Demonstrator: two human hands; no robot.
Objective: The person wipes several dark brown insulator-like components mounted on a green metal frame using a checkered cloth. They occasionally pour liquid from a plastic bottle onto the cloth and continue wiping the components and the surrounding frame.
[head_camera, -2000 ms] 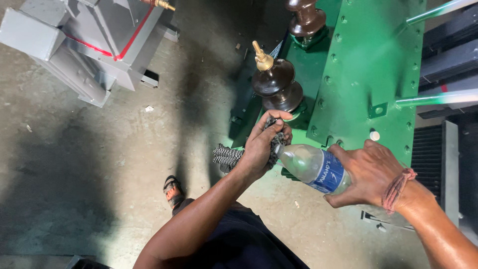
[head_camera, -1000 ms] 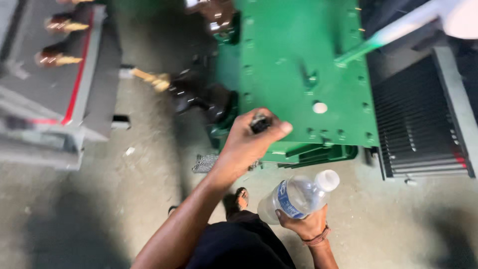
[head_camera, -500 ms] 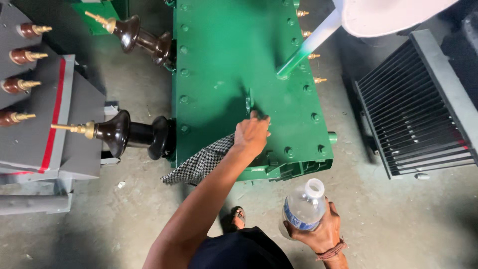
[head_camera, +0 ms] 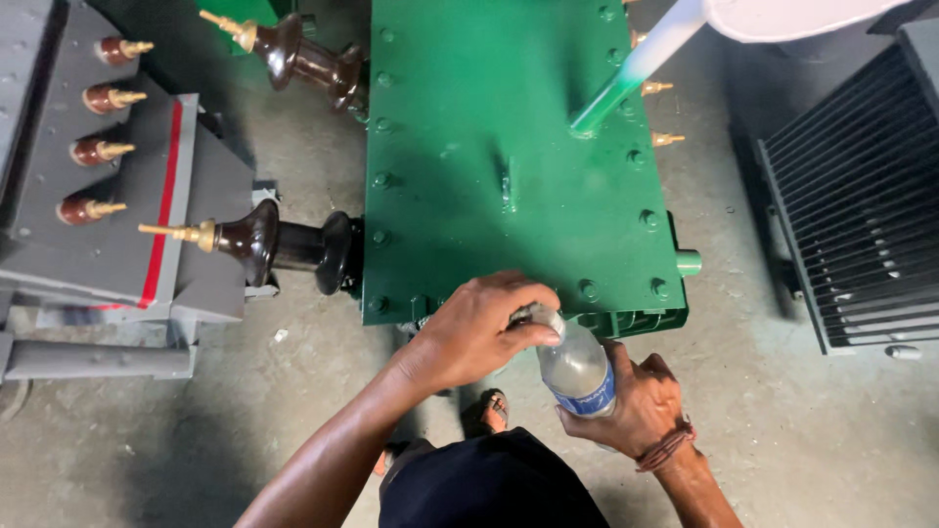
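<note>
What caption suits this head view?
Right hand holds a plastic bottle, left hand at its neck, over a green transformer.

A green bolted transformer tank (head_camera: pixel 509 147) stands on the concrete floor (head_camera: pixel 831 430), two brown insulators (head_camera: pixel 279 244) (brass-tipped) jutting from its side. A grey unit (head_camera: pixel 108 205) with a red stripe sits left, a finned radiator (head_camera: pixel 861 196) right.

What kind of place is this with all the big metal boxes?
Probably a workshop where electrical transformers are built or repaired. A green transformer tank with brown insulators stands on a concrete floor, beside a grey transformer and a finned radiator.
</note>
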